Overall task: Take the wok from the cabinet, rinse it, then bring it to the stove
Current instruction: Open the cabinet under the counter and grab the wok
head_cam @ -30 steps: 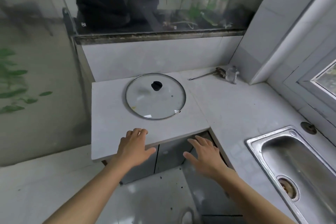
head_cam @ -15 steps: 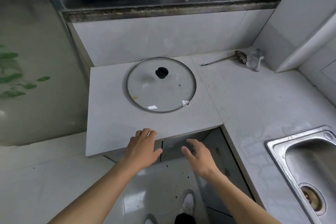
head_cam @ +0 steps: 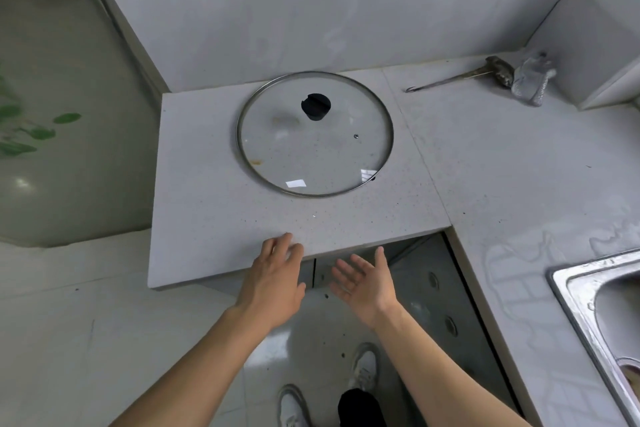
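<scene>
No wok is in view. Grey cabinet doors (head_cam: 346,270) show under the front edge of the low counter slab (head_cam: 214,218), mostly hidden by it. My left hand (head_cam: 273,277) reaches over that edge with fingers straight, fingertips on the slab. My right hand (head_cam: 363,282) hovers just below the edge in front of the doors, palm turned up and left, fingers spread, holding nothing. A steel sink (head_cam: 595,302) sits at the right edge of the frame.
A glass pot lid (head_cam: 315,149) with a black knob lies on the slab. A metal utensil (head_cam: 450,80) and a crumpled plastic bottle (head_cam: 531,80) lie in the far right corner. The right-hand cabinet front (head_cam: 446,315) has round holes. My shoes stand on the tiled floor (head_cam: 86,322).
The view has tilted down and closer to the slab. My right hand has turned palm-up below the counter edge; my left hand stays at the edge.
</scene>
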